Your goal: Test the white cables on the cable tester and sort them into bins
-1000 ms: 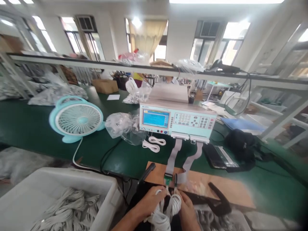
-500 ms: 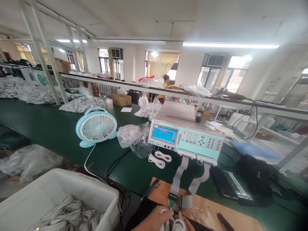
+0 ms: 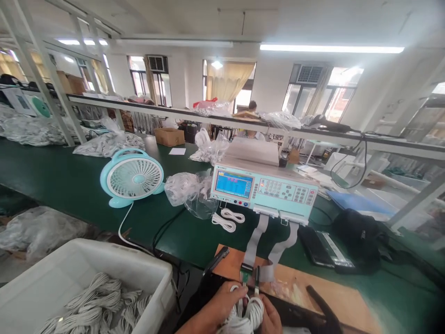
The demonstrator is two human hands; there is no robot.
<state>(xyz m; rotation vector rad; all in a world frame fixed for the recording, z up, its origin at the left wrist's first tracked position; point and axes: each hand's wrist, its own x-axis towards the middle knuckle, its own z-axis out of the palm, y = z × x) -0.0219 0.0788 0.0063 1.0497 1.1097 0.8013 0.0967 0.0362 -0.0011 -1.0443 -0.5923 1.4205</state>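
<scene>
While gripped, white cable coil (image 3: 248, 311) fills both hands' fingers (image 3: 232, 293).

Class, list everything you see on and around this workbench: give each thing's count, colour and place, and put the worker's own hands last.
cable tester: one, pale green, bench centre
ribbon cables: two, grey, from tester down to connectors
desk fan: one, light blue, bench left
bagged cables: one clear bag, between fan and tester
loose coils: two, white, before tester
bin: one, white, lower left, holding white cable bundles
cardboard sheet: one, brown, bench edge
black bag: one, right
coiled cable: white, in both hands
left hand: on coiled cable
right hand: on coiled cable
</scene>
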